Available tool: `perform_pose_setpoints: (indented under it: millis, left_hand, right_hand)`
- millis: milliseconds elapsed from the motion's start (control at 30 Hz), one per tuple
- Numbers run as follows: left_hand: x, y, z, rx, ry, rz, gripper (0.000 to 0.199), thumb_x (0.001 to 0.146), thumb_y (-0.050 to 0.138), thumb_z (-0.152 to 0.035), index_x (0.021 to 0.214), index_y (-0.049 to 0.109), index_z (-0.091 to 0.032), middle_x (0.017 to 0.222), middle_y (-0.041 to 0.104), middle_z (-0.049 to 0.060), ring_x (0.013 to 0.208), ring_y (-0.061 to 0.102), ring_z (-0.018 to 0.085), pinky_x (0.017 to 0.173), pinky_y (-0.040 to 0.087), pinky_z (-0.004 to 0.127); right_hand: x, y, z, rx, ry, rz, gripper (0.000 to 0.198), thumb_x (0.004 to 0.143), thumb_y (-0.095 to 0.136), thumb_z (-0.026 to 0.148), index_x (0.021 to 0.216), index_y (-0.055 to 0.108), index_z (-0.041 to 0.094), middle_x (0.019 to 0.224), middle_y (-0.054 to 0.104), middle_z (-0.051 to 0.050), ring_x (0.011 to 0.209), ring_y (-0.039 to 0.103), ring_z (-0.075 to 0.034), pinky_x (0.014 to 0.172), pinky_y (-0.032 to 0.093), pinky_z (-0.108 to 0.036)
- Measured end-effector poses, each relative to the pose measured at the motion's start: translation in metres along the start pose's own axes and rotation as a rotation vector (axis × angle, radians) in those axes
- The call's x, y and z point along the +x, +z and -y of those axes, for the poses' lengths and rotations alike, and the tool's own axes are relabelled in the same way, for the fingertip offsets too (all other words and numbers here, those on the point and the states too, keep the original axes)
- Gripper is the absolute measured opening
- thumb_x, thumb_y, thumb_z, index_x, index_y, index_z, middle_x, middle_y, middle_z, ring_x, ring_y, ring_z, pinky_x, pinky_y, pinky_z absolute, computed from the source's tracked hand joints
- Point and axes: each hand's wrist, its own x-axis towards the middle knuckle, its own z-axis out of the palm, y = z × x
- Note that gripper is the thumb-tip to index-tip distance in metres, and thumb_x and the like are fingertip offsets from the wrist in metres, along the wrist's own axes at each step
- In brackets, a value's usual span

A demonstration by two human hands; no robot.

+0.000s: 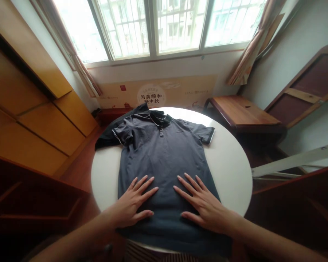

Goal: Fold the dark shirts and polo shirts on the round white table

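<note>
A dark grey polo shirt (164, 156) is spread front side up on a round white table (235, 163), its collar at the far side and its hem hanging over the near edge. My left hand (136, 200) lies flat on the lower left of the shirt, fingers spread. Mirroring it on the lower right, my right hand (198, 200) also rests flat with fingers apart. Neither hand grips the fabric. Beneath the shirt's left sleeve, a black cloth (106, 135) sticks out over the table's far left edge.
A wooden side table (246, 111) stands beyond the table on the right, near a leaning framed panel (303, 87). Yellow-brown cabinets (43, 120) line the left. Behind are a printed banner (180, 91) and a barred window (177, 25) with curtains.
</note>
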Motion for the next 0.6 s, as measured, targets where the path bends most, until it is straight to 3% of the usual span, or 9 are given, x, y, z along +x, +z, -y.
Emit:
perform_pose_setpoints:
  millis: [100,200,300,400,500,600]
  left_hand:
    - [-0.033,0.004,-0.009,0.003,-0.013,-0.047,0.067,0.096,0.056,-0.048,0.156,0.032,-0.029,0.162,0.029,0.01,0.149,0.026,0.034,0.116,0.033,0.058]
    - [-0.062,0.011,-0.013,0.007,0.038,-0.206,0.059,0.091,0.065,-0.046,0.143,0.051,-0.022,0.148,0.048,0.014,0.14,0.04,0.033,0.111,0.044,0.052]
    - [-0.082,0.019,-0.016,0.049,0.133,-0.356,0.043,0.091,0.068,-0.037,0.129,0.061,-0.018,0.123,0.065,0.014,0.121,0.056,0.027,0.104,0.051,0.046]
    - [-0.087,0.019,-0.02,0.086,0.24,-0.41,0.033,0.093,0.066,-0.025,0.124,0.063,-0.017,0.109,0.07,0.01,0.106,0.063,0.021,0.102,0.052,0.045]
    - [-0.08,0.011,-0.028,0.064,0.258,-0.405,0.024,0.094,0.064,-0.022,0.118,0.064,-0.018,0.106,0.071,0.008,0.1,0.065,0.019,0.098,0.054,0.043]
    - [-0.066,0.005,-0.042,0.071,0.228,-0.387,0.025,0.095,0.063,-0.025,0.117,0.064,-0.016,0.105,0.071,0.01,0.096,0.065,0.021,0.087,0.057,0.04]
  right_hand:
    - [-0.029,-0.001,0.022,0.01,-0.066,-0.004,0.08,0.093,0.052,0.062,0.159,0.024,0.028,0.165,0.017,-0.012,0.151,0.014,-0.039,0.116,0.023,-0.064]
    - [-0.052,0.006,0.035,-0.021,-0.198,-0.038,0.085,0.088,0.061,0.06,0.157,0.031,0.021,0.163,0.026,-0.015,0.149,0.02,-0.039,0.116,0.029,-0.06]
    - [-0.069,0.016,0.043,-0.144,-0.254,-0.183,0.055,0.092,0.063,0.031,0.143,0.053,0.013,0.15,0.048,-0.017,0.143,0.036,-0.036,0.111,0.041,-0.054]
    - [-0.074,0.018,0.051,-0.207,-0.294,-0.311,0.034,0.091,0.05,0.008,0.121,0.067,0.008,0.128,0.065,-0.017,0.129,0.053,-0.031,0.103,0.051,-0.046]
    - [-0.068,0.007,0.06,-0.137,-0.296,-0.387,0.035,0.091,0.04,0.003,0.112,0.068,0.008,0.112,0.07,-0.017,0.113,0.063,-0.027,0.093,0.057,-0.041]
    - [-0.056,-0.008,0.064,0.0,-0.202,-0.443,0.032,0.095,0.037,0.004,0.11,0.064,0.01,0.091,0.069,-0.012,0.085,0.066,-0.021,0.074,0.059,-0.032]
